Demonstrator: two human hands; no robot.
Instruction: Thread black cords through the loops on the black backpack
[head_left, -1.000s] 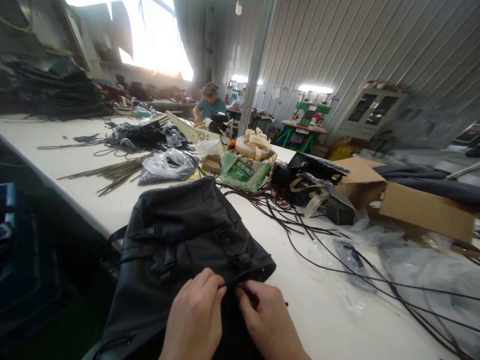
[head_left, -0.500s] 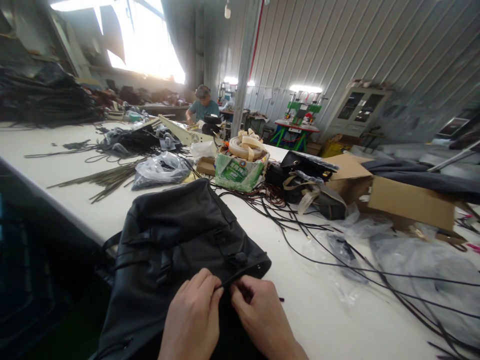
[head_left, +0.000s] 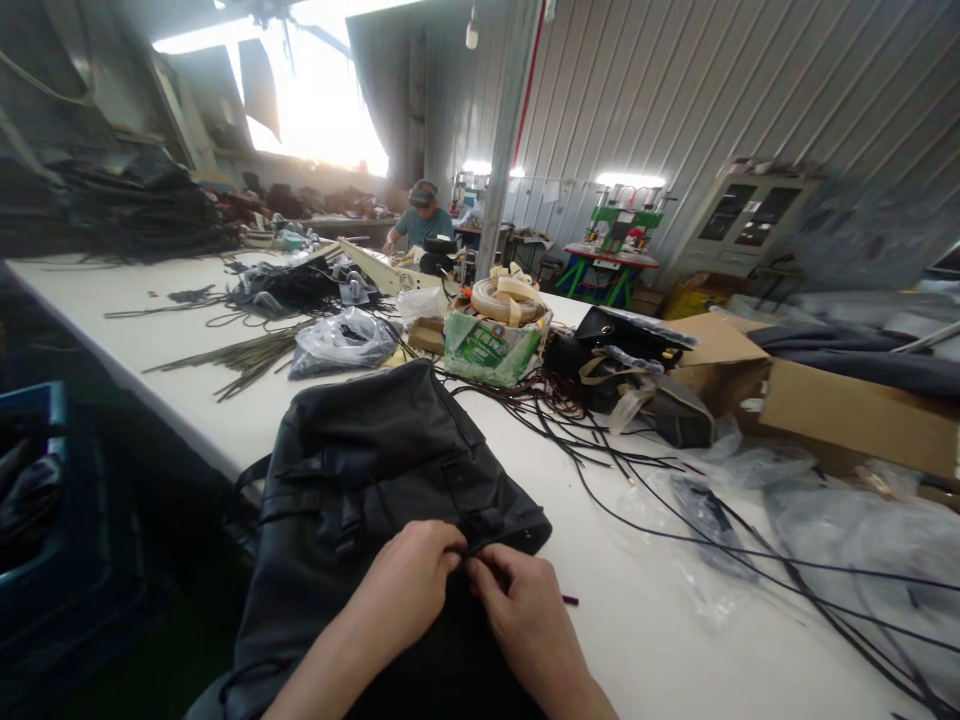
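Observation:
A black backpack [head_left: 375, 425] with straps and buckles lies on the white table, its near part spilling toward me. My left hand [head_left: 420, 570] pinches the edge of the bag's opening, fingertips pressed together. Right beside it, my right hand [head_left: 521, 605] is closed on the same edge, thumb and forefinger together. The fingertips of both hands almost meet. Whether a thin cord also runs between them I cannot make out. Past the right hand, the short dark end of a cord [head_left: 571, 600] sticks out over the table.
Black cords [head_left: 675, 540] and clear plastic bags [head_left: 847, 540] spread over the table's right side. A green box with rolled strap [head_left: 491, 345], dark bags [head_left: 637, 370] and a cardboard box [head_left: 855, 410] stand farther back. A blue crate [head_left: 56, 410] is at left. A person [head_left: 424, 220] sits beyond the table.
My left hand has shifted up and right along the bag's edge, closer to the right hand. The view has swung slightly left, bringing the blue crate clearly into sight.

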